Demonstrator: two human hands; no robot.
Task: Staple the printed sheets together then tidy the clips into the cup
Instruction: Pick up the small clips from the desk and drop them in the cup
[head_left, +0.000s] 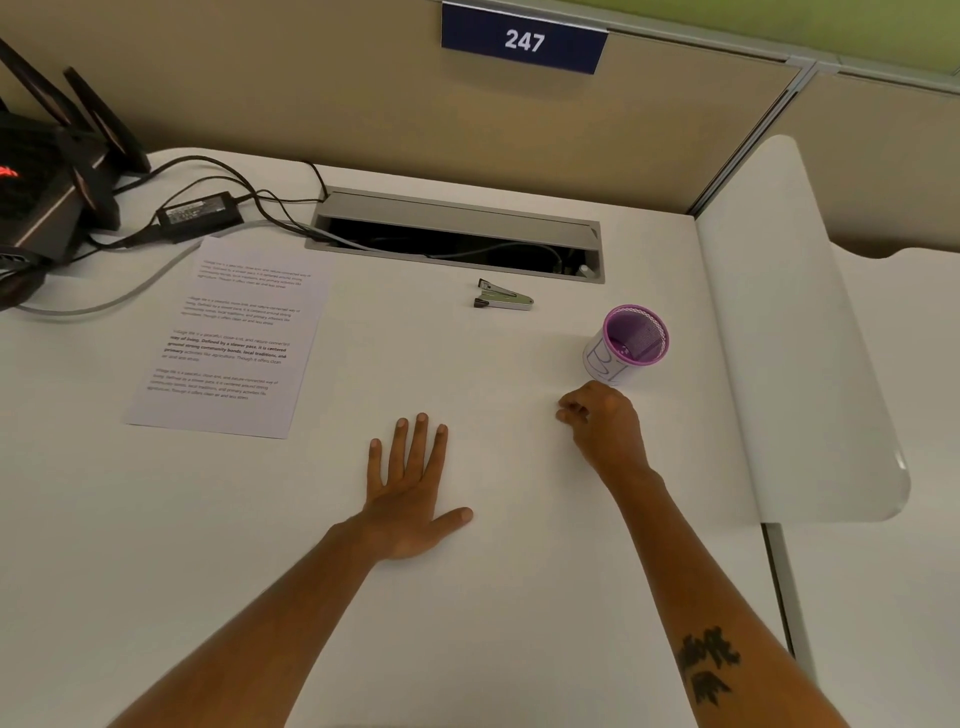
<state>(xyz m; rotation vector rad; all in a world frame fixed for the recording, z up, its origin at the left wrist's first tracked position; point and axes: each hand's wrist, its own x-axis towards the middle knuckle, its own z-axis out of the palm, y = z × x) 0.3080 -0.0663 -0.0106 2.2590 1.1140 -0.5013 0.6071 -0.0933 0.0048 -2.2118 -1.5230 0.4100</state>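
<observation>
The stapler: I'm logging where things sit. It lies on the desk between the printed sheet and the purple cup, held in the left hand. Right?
Not quite. The stapler does lie on the desk between the printed sheet and the purple cup, but no hand holds it. The head view shows the left hand flat on the desk, well short of it.

Purple mesh cup (635, 332) with white paper label. Silver and black stapler (505, 300). White printed sheet (228, 338), black text; navy sign (523, 39).
</observation>
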